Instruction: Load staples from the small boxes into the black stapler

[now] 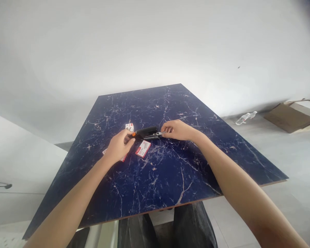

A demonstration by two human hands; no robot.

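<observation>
1. A long black stapler with an orange end [147,131] lies crosswise between both hands, over the blue, white-veined tabletop [157,106].
2. The left hand [119,145] grips its orange end; the right hand [177,130] pinches its metal end, so neither is nearer.
3. A small red-and-white box [143,149] lies just nearer the person.

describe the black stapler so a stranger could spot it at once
On the blue, white-veined tabletop, look between the left hand and right hand. There is the black stapler, with an orange part by the left hand. It is long and dark, unlike the small white-and-red boxes nearby.
</observation>
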